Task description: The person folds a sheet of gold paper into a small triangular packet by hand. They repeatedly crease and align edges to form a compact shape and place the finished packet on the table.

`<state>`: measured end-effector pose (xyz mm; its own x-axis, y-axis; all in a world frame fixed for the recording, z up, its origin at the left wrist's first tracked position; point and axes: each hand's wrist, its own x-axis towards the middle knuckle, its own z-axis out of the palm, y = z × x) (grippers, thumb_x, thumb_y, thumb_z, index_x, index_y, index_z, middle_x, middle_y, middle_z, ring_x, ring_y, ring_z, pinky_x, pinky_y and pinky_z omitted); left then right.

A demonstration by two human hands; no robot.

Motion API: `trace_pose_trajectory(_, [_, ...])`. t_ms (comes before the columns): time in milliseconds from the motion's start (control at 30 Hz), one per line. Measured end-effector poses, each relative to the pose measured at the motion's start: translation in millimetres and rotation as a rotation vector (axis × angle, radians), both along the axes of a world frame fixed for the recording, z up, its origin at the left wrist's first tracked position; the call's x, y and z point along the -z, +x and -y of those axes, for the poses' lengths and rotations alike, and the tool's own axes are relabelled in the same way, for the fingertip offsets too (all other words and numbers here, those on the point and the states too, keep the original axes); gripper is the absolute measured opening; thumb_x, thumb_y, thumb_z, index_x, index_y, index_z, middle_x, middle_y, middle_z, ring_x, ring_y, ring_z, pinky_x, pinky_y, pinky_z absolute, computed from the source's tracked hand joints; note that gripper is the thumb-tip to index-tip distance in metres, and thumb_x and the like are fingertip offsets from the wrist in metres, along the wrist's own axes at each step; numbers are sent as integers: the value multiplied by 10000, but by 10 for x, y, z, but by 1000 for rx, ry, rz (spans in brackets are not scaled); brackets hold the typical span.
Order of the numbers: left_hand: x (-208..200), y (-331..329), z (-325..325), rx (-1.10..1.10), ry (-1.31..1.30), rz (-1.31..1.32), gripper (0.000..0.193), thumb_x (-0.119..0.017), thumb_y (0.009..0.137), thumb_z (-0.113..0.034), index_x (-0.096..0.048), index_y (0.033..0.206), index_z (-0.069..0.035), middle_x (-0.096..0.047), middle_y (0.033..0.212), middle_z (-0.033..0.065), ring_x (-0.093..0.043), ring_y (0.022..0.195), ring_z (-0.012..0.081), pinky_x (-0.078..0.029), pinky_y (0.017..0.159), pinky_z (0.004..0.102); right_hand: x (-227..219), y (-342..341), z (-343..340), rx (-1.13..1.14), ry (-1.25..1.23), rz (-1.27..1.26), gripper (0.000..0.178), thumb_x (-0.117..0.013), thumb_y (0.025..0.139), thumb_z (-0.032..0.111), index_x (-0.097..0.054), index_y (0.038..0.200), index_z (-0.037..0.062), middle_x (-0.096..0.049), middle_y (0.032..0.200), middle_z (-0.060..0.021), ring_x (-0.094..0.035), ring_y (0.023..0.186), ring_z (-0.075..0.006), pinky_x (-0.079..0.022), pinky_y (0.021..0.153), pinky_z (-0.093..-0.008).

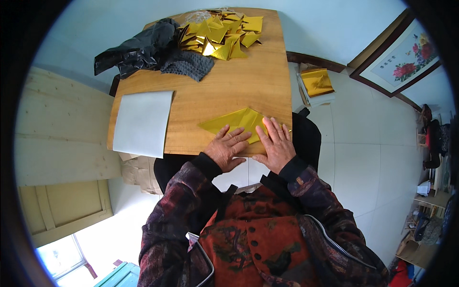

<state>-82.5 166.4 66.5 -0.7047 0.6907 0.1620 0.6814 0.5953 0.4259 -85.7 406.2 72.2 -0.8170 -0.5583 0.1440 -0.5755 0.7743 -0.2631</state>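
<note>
The foil (243,122), a gold sheet with one tip pointed toward 9 o'clock, is laid on the table (253,81) near its close edge. All directions are taken from the foil. Its lower part is covered by the left hand (227,149) at 7 o'clock and the right hand (277,146) at 4 o'clock. Both hands are opened out, palms down, with their fingers spread and pressed on the foil; nothing is gripped, and the two are held slightly apart. A little gold is seen past the right hand's fingers.

At 9 o'clock a pale grey sheet (143,122) is laid flat. At 11 o'clock a dark grey, bumpy cloth (190,65) is set just beside a crumpled black bag (146,47), which is found toward 10 o'clock. At 12 o'clock, near the far edge, pointed gold pieces (217,36) are heaped.

Beyond the table, a stack (316,82) topped with gold is seen on the floor (358,124) at 2 o'clock. Farther that way, a framed flower picture (404,62) is leaned; a few dark written marks are borne on its pale ground, left of the blooms.
</note>
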Motion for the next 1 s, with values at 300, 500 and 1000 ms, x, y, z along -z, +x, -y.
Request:
trace_pose_trajectory(300, [-1,63,-142,2,-308,35,863,-668,817,-433,-230,1534,-238,-278,1577,-33,-264,1452,194,-38,1146,629,53,-3,6,32,-59,0,626,-634,868,367,-452,1386,66,-311,1514,-150,-266,1421,-323,-216,1139,-535])
trace_pose_trajectory(500, [-9,60,-126,2,-232,-29,829,-706,798,-368,-313,1502,-176,-317,1560,1,-291,1441,207,-70,1153,604,89,0,38,86,-108,24,635,-620,889,356,-428,1382,5,-319,1509,-150,-272,1419,-310,-216,1141,-518])
trace_pose_trajectory(1000, [-133,-5,-161,-118,21,90,586,-685,828,-193,-483,1371,-107,-473,1445,76,-460,1310,287,-306,1093,529,38,15,110,151,-103,46,698,-692,829,294,-415,1403,10,-293,1543,-116,-262,1432,-294,-232,1141,-505])
